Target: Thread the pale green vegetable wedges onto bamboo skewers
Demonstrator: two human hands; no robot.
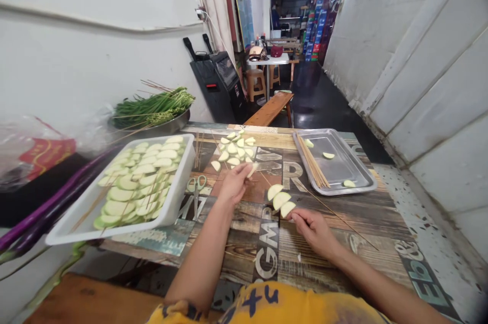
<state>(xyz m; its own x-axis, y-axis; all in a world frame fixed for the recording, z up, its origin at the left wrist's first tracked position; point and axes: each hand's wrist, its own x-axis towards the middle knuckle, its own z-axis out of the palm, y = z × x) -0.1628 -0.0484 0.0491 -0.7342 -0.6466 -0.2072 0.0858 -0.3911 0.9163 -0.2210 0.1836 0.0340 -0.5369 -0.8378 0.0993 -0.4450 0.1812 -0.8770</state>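
Note:
Pinched in the fingertips of my left hand point(233, 183) is a pale green half-moon vegetable slice point(252, 169). My right hand point(313, 230) grips the near end of a thin wooden skewer point(266, 179) that carries three similar slices point(281, 199). The skewer's bare tip points up and left, toward the slice in my left hand, apart from it. Just beyond my left hand lies a loose pile of half-moon slices point(232, 149) on the table point(244, 230). A single bare skewer point(346, 226) lies on the tabletop beyond my right hand.
At left stands a white plastic tub point(186, 182) of skewered slices. Green-handled scissors point(196, 189) lie beside it. A metal tray point(354, 161) at right holds a skewer bundle point(313, 164) and a few slices. Behind the tub is a bowl point(179, 122) of green vegetables; purple eggplants point(57, 207) lie left.

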